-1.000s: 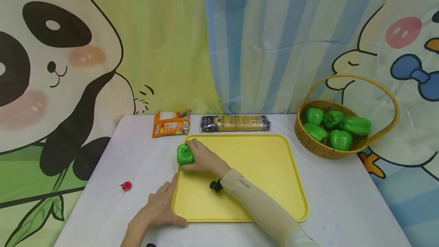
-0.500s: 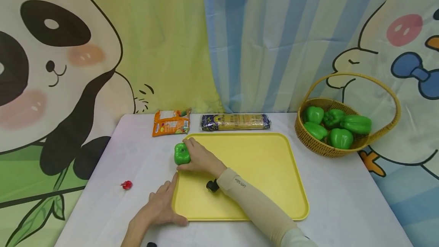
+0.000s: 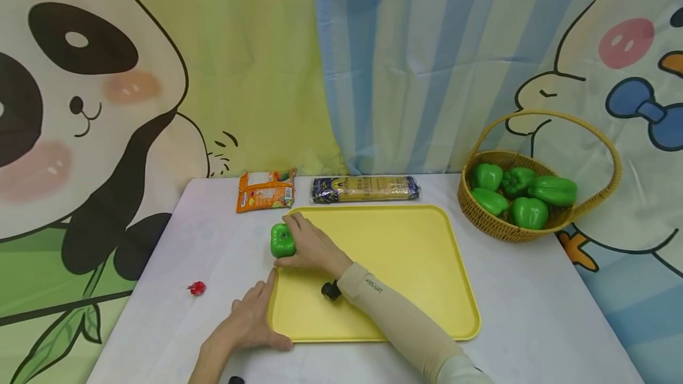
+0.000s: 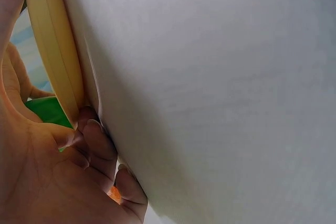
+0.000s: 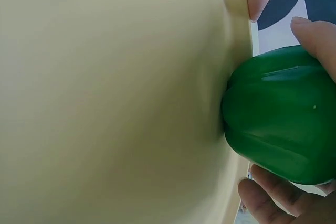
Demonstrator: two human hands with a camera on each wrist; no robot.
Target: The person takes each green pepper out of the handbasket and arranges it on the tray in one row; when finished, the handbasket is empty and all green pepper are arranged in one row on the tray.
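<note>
A green bell pepper (image 3: 281, 240) sits at the left rim of the yellow tray (image 3: 405, 265). My right hand (image 3: 312, 249) holds it from the tray side, thumb and fingers on opposite sides. In the right wrist view the pepper (image 5: 283, 116) touches the tray's raised edge. Below it, my left hand (image 3: 246, 320) is spread around the near left corner of the tray, thumb along the front rim and index finger along the left rim. The left wrist view shows its fingertips low on the white cloth beside the tray edge (image 4: 55, 40).
A wicker basket (image 3: 488, 224) with several green peppers stands at the back right. Behind the tray lie an orange packet (image 3: 265, 190) and a long noodle packet (image 3: 365, 189). A small red item (image 3: 197, 288) lies at the left. The patterned curtain (image 3: 395, 64) borders the table's back.
My right hand has shifted slightly left with the bell pepper, bringing it farther over the tray's left rim, and then stayed there. The left hand has kept its place at the tray corner.
</note>
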